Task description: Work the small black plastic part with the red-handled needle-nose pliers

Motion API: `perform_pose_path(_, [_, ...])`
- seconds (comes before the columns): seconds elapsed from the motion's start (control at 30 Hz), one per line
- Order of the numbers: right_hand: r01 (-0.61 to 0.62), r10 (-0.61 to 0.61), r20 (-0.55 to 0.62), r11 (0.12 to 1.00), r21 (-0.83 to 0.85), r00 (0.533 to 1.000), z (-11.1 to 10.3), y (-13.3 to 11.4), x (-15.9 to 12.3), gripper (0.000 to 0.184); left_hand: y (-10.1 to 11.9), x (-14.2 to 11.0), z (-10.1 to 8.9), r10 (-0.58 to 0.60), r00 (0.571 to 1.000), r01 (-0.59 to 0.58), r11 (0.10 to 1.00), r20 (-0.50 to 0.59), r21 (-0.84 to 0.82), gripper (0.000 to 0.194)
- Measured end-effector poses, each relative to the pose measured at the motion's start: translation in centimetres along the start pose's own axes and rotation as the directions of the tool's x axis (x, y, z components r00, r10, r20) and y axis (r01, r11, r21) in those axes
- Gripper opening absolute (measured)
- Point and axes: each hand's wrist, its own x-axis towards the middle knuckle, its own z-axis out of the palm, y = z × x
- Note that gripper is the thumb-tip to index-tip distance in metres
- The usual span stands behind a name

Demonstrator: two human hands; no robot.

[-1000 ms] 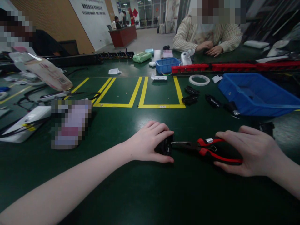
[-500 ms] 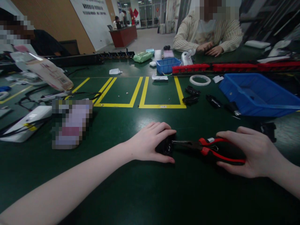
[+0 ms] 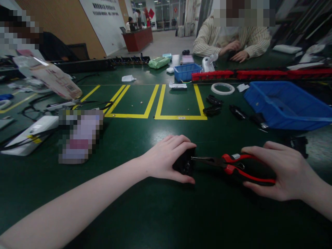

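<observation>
My left hand [image 3: 171, 157] grips a small black plastic part [image 3: 186, 162] against the green table, thumb on the near side and fingers on the far side. Its left portion is hidden under the palm. My right hand [image 3: 282, 169] is closed around the red handles of long-nose pliers [image 3: 225, 162], which point left. The tips of the pliers reach the right side of the black part. Whether the jaws clasp anything there is too small to tell.
A blue bin [image 3: 287, 107] stands at the right, with black plastic pieces [image 3: 237, 112] beside it. A tape roll [image 3: 222, 89] lies farther back. On the left are a phone [image 3: 83, 138] and a white device with cables [image 3: 33, 135]. A person [image 3: 230, 38] sits opposite.
The pliers and my right hand have shifted very slightly right and down in view. My left hand keeps its hold on the black part. The person opposite has moved their hands a little.
</observation>
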Motion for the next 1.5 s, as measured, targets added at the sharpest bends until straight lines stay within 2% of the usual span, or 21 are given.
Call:
perform_pose_path(0.17, [0.077,-0.077,-0.001,0.994,-0.077,0.997,-0.24,0.0,0.22,0.045,-0.01,-0.05,0.19,0.005,1.0,-0.005,1.0,0.009,0.021,0.083])
perform_pose_path(0.6, [-0.054,0.054,0.027,0.998,0.011,0.998,-0.35,-0.06,0.08,0.047,-0.14,0.07,0.24,-0.006,0.999,0.005,1.0,0.043,0.017,0.078])
perform_pose_path(1.27, [0.016,-0.016,0.044,1.0,-0.005,0.999,-0.39,0.31,0.15,0.049,-0.35,0.05,0.16,0.044,0.999,-0.044,0.999,0.012,0.0,0.077])
perform_pose_path(1.5, [-0.008,0.007,0.038,1.0,0.022,0.999,-0.4,0.29,0.14,0.047,-0.39,-0.09,0.19,0.062,0.998,-0.062,0.998,0.008,0.003,0.076])
